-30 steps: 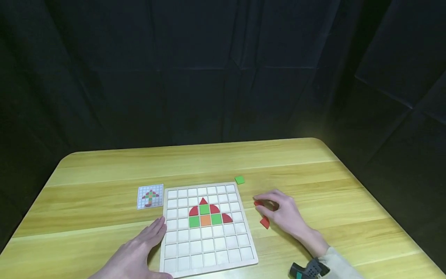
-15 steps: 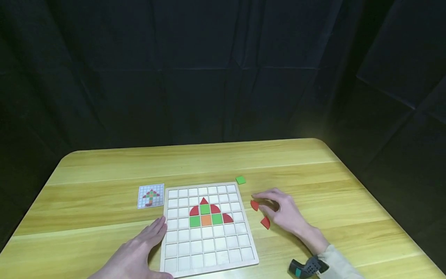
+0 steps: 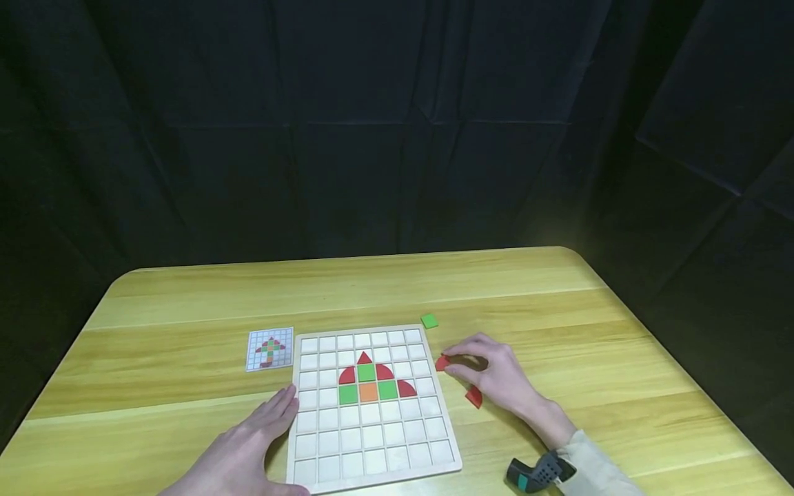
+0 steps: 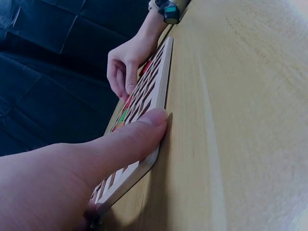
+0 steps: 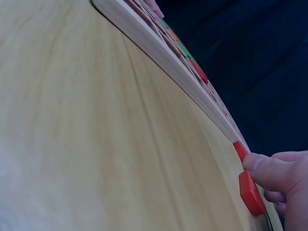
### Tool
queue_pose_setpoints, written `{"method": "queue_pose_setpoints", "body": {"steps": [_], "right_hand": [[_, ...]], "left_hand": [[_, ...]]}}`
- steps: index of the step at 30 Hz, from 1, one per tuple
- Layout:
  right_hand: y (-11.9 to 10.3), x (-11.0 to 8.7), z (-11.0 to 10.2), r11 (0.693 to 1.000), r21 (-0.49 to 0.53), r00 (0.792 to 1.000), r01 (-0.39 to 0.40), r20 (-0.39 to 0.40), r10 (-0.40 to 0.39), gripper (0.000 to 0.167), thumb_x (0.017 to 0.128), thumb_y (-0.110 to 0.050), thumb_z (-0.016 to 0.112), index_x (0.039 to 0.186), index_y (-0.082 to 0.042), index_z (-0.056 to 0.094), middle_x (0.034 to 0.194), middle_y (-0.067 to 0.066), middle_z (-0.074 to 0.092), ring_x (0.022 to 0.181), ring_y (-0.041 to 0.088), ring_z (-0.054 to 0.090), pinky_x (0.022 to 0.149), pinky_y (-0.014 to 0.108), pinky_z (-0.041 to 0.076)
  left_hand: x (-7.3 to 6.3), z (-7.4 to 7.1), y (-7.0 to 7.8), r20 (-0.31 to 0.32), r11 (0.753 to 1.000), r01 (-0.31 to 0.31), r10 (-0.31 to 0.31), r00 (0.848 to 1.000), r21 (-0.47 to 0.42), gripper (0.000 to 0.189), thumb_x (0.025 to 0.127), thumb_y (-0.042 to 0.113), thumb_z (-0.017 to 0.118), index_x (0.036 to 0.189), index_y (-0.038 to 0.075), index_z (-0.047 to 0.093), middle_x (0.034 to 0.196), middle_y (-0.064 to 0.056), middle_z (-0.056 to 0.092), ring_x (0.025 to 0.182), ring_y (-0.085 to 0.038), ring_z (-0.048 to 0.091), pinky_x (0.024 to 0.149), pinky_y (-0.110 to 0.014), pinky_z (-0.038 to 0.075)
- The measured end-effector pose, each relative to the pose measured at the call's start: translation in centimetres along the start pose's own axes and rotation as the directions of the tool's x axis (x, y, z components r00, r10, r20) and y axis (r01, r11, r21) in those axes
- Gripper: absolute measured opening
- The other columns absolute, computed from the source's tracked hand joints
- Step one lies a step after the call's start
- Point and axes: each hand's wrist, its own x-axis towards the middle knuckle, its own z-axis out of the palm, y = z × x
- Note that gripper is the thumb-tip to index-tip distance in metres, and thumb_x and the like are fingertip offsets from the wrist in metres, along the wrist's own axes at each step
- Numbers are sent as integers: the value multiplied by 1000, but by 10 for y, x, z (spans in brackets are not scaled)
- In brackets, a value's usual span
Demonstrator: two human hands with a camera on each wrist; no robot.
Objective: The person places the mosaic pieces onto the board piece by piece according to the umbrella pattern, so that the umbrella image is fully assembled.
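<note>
A white grid board (image 3: pixel 373 436) lies on the table, holding red, green and orange pieces in its middle. My left hand (image 3: pixel 245 448) rests against its left edge, fingers fairly straight; in the left wrist view the thumb (image 4: pixel 130 139) lies extended at the board's rim. Just right of the board, my right hand (image 3: pixel 496 375) pinches a red quarter-circle tile (image 3: pixel 442 363) between thumb and forefinger. In the right wrist view this red tile (image 5: pixel 240 150) shows at the thumb tip, close to the board. A second red quarter-circle tile (image 3: pixel 474 397) lies below that hand.
A small pattern card (image 3: pixel 269 349) with a gridded figure lies left of the board. One green square tile (image 3: pixel 429 321) sits beyond its far right corner. Dark cloth (image 3: pixel 397 138) hangs behind the wooden table (image 3: pixel 186 324).
My right hand has shifted left toward the board, and the red quarter-circle tile has moved left with it. My left hand keeps its place at the board's edge.
</note>
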Motion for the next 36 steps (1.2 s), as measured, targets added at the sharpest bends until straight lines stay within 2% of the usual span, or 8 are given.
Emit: {"method": "queue_pose_setpoints", "body": {"steps": [8,10,14,18,21,25,32,36], "right_hand": [[-9,2,8,999,44,993,26,-114,-21,26,74,-17,88,98,-21,79,95,-9,74,88,12,70,78,28,57],[-19,6,15,997,68,995,42,-94,-35,25,75,-17,88,99,-20,79,95,-8,74,89,13,69,77,30,57],[-45,13,28,992,105,997,71,7,-72,22,78,-20,86,99,-20,79,95,-8,73,89,11,68,75,30,57],[-69,19,41,983,158,989,95,101,-111,19,81,-21,84,100,-17,79,95,-4,71,85,12,67,70,26,56],[-82,23,50,976,182,979,124,141,-150,19,82,-21,83,100,-16,79,95,-2,71,83,13,65,66,22,53],[-95,26,63,969,189,970,161,149,-191,18,83,-23,82,99,-16,79,93,-4,73,79,13,61,59,18,47],[-110,28,80,973,150,967,174,160,-198,19,83,-20,82,100,-11,79,90,-3,74,87,12,62,70,19,52],[-116,30,85,969,102,959,226,154,-239,20,84,-19,82,101,-10,78,90,-2,74,87,13,61,69,15,51]], "left_hand": [[0,-1,1,-13,1000,-20,20,1000,-8,123,64,81,71,148,-4,42,161,-17,33,144,-40,37,104,-58,44],[0,-1,0,-21,1000,-28,28,999,-3,122,64,80,72,148,-4,43,160,-18,34,143,-40,38,104,-58,44],[-1,-1,-1,-27,1000,-30,30,999,-1,121,65,80,72,148,-4,43,160,-17,34,143,-40,38,104,-57,45],[-1,0,-1,-20,1000,-23,23,1000,-11,122,64,81,71,148,-3,43,161,-17,33,144,-39,38,103,-58,45],[-1,0,-1,-18,1000,-23,23,1000,-13,122,65,81,71,148,-3,43,161,-16,33,144,-39,38,103,-58,45],[-1,0,-1,-17,1000,-26,26,1000,-11,121,65,80,72,148,-3,43,161,-16,33,144,-39,37,103,-58,45],[-1,-1,0,-11,1000,-19,19,1000,-7,122,65,82,70,149,-3,42,161,-16,33,145,-38,37,103,-56,46],[-1,-1,0,-9,1000,-22,21,1000,-11,122,66,81,70,149,-3,42,161,-17,33,144,-39,37,102,-57,47]]}}
